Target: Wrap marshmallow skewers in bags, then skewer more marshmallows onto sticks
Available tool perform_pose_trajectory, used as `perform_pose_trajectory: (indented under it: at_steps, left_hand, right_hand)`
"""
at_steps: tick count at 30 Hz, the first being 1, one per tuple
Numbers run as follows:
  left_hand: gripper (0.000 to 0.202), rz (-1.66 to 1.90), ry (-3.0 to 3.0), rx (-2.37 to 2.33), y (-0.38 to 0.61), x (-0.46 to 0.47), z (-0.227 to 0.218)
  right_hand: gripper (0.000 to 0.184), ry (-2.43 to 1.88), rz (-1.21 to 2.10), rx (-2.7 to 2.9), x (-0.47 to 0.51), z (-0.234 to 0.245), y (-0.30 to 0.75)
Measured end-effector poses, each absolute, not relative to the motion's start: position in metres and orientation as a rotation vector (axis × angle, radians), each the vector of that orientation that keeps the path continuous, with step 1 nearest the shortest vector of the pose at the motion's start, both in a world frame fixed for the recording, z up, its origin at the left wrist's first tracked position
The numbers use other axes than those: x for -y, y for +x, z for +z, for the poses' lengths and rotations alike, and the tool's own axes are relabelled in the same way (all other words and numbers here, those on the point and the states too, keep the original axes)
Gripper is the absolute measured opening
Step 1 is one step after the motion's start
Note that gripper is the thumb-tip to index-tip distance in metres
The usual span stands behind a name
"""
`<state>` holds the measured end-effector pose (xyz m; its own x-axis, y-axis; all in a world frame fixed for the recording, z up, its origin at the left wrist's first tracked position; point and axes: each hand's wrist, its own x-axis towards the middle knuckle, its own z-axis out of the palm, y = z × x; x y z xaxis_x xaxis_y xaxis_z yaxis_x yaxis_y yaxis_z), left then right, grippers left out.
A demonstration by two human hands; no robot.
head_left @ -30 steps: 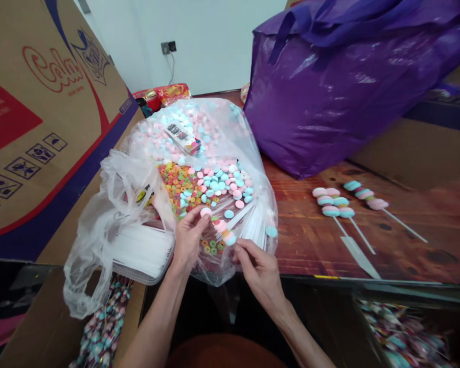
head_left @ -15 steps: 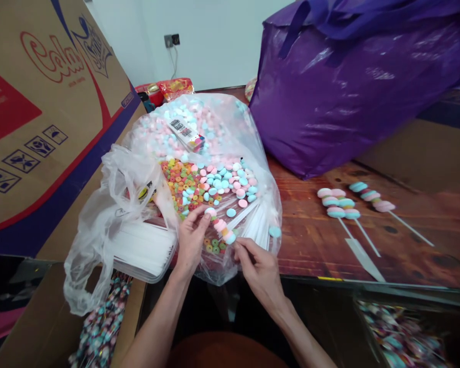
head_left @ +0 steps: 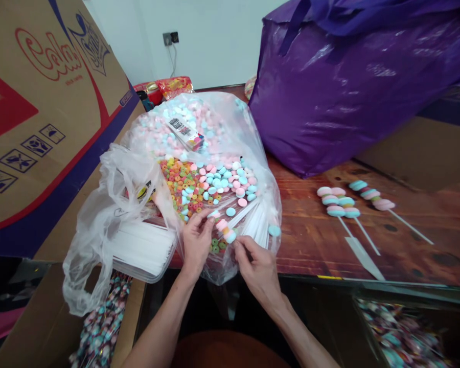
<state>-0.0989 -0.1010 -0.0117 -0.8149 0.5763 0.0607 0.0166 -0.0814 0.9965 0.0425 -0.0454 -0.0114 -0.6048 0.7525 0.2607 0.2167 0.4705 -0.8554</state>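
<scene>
Candy skewer (head_left: 223,225) hovering over the clear plastic's (head_left: 220,268) near side, left hand (head_left: 196,241) pinching its far end, right hand (head_left: 257,259) the near end. 3 more pops (head_left: 335,201) chilling on the table (head_left: 302,245), right.

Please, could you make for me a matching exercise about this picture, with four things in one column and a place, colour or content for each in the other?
Column one:
1. Left hand
2. Right hand
3. Clear plastic tub
4. Large shiny bag

Column two:
A. Purple
B. At the upper end of the candy skewer
C. Holds white sticks
D. At the lower end of that skewer

Pairs: 1-B, 2-D, 3-C, 4-A
</scene>
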Motion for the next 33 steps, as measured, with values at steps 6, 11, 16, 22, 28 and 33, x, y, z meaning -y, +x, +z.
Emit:
perform_pose_trajectory:
  at_steps: [6, 11, 16, 22, 28, 33]
  left_hand:
    - [0.022, 1.888, 0.725, -1.924, -0.099, 0.1, -0.012]
    - [0.022, 1.828, 0.792, -1.991, -0.099, 0.101, -0.008]
    - [0.021, 1.805, 0.833, -2.004, -0.1, 0.101, -0.006]
    - [0.022, 1.802, 0.857, -1.974, -0.1, 0.1, -0.008]
    - [0.023, 1.855, 0.768, -1.913, -0.1, 0.102, -0.009]
    - [0.032, 1.861, 0.732, -1.908, -0.101, 0.103, -0.008]
  right_hand:
    - [0.022, -0.791, 1.025, 2.092, 0.048, -0.011, 0.036]
    - [0.023, -0.78, 0.976, 2.075, 0.048, -0.011, 0.03]
    - [0.024, -0.811, 0.97, 2.101, 0.047, -0.011, 0.026]
    - [0.027, -0.835, 1.003, 2.105, 0.045, -0.007, 0.017]
    - [0.029, -0.844, 1.11, 2.115, 0.043, -0.003, 0.015]
    - [0.028, -0.766, 1.219, 2.167, 0.04, 0.0, 0.026]
